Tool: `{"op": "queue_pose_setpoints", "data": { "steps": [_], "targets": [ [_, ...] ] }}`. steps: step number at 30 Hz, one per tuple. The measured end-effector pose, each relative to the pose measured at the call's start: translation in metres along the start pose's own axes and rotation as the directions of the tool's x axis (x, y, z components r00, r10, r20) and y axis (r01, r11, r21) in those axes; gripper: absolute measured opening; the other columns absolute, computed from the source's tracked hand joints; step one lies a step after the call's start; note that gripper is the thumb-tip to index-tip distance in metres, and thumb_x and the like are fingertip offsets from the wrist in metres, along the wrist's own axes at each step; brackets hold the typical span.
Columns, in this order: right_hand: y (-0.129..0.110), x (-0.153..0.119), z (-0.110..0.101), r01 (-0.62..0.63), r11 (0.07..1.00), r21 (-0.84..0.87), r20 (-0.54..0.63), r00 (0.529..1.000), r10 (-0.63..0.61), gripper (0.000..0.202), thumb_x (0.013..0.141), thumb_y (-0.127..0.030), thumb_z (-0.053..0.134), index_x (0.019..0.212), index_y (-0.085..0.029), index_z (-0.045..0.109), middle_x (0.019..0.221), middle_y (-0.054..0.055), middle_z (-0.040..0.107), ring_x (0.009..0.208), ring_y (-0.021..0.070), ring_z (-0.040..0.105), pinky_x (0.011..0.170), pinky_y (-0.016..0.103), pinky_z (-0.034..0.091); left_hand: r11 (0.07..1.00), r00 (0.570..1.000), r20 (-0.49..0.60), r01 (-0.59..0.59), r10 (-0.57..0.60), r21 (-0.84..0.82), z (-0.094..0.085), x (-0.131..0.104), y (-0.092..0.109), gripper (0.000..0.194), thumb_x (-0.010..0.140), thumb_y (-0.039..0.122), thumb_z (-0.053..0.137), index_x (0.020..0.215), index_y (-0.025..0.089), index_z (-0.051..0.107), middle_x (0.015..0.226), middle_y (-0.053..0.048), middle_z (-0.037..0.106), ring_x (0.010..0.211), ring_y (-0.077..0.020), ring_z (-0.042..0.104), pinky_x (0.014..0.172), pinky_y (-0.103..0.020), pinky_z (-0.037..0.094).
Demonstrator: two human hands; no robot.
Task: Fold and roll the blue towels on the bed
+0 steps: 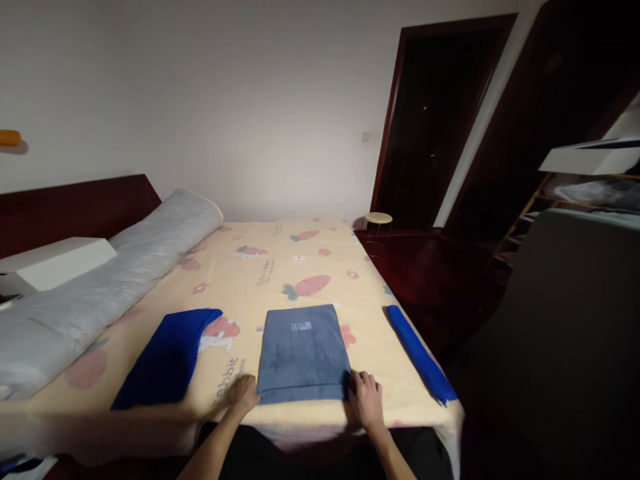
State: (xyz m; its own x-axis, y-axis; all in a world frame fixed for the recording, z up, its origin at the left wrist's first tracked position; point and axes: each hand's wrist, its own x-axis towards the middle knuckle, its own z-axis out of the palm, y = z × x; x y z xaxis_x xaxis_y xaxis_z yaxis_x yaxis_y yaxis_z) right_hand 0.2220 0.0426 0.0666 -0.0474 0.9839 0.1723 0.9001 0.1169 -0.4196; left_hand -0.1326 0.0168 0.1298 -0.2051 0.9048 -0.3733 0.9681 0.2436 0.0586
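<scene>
A grey-blue towel with small white lettering near its far edge lies flat on the bed in front of me. A narrow fold runs along its near edge. My left hand is closed at the near left corner, with the cloth's edge at its fingertips. At the near right corner, my right hand has its fingers curled onto the edge. To the left lies a flat dark blue cloth. A bright blue cloth, rolled into a long narrow shape, rests on the right.
The bed has a yellow sheet printed with carrots and rabbits. A long grey bolster or rolled bedding and a white box are at the left. Beyond the bed's right edge are a round stool, a door and a loaded shelf.
</scene>
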Motion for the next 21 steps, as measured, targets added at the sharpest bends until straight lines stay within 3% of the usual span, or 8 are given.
{"op": "queue_pose_setpoints", "data": {
  "steps": [3,8,12,16,21],
  "targets": [
    [-0.017,-0.007,0.001,0.069,0.989,-0.13,-0.003,0.998,-0.07,0.038,0.085,-0.005,0.038,0.109,-0.019,0.064,0.108,0.013,0.064,0.104,0.0283,0.054,0.093,0.042,0.034,0.997,0.996,-0.072,-0.043,0.048,0.061,0.007,-0.004,0.022,0.046,0.079,0.012,0.047,0.122,0.013,0.062,0.133,-0.02,0.06,0.127,-0.029,0.052,0.104,-0.044,0.038],
    [-0.03,-0.017,-0.002,0.155,0.962,-0.226,0.069,0.987,-0.143,0.041,0.085,-0.003,0.038,0.11,-0.02,0.064,0.106,0.009,0.067,0.101,0.0255,0.056,0.091,0.037,0.034,0.989,0.992,-0.005,-0.123,0.124,0.084,0.014,-0.011,0.037,0.05,0.078,0.014,0.046,0.126,0.016,0.061,0.128,-0.016,0.065,0.118,-0.0251,0.059,0.102,-0.039,0.042],
    [-0.039,-0.017,-0.004,0.09,0.953,-0.289,0.082,0.994,-0.069,0.027,0.089,-0.019,0.043,0.103,-0.015,0.067,0.099,0.014,0.068,0.096,0.0305,0.058,0.085,0.042,0.035,0.993,0.997,0.017,-0.082,0.081,0.089,0.014,-0.012,0.039,0.051,0.088,0.04,0.037,0.125,0.015,0.061,0.126,-0.016,0.066,0.116,-0.0277,0.061,0.098,-0.041,0.045],
    [-0.059,-0.009,0.001,0.006,0.945,-0.327,0.075,0.997,0.019,0.041,0.095,-0.041,0.04,0.102,-0.012,0.068,0.097,0.02,0.069,0.095,0.0335,0.06,0.085,0.045,0.035,0.991,0.999,-0.037,-0.006,0.011,0.133,0.018,-0.013,0.057,0.074,0.089,0.061,0.02,0.12,0.011,0.065,0.12,-0.022,0.067,0.114,-0.036,0.06,0.096,-0.052,0.042],
    [-0.071,-0.004,0.005,-0.017,0.939,-0.344,0.084,0.995,0.049,0.033,0.09,-0.033,0.051,0.112,-0.014,0.065,0.103,0.018,0.069,0.098,0.0325,0.061,0.089,0.045,0.035,0.98,0.986,-0.156,-0.024,0.056,0.197,0.025,-0.014,0.083,0.051,0.089,0.043,0.04,0.119,0.011,0.066,0.121,-0.024,0.065,0.116,-0.0364,0.057,0.102,-0.056,0.033]
  ]
}}
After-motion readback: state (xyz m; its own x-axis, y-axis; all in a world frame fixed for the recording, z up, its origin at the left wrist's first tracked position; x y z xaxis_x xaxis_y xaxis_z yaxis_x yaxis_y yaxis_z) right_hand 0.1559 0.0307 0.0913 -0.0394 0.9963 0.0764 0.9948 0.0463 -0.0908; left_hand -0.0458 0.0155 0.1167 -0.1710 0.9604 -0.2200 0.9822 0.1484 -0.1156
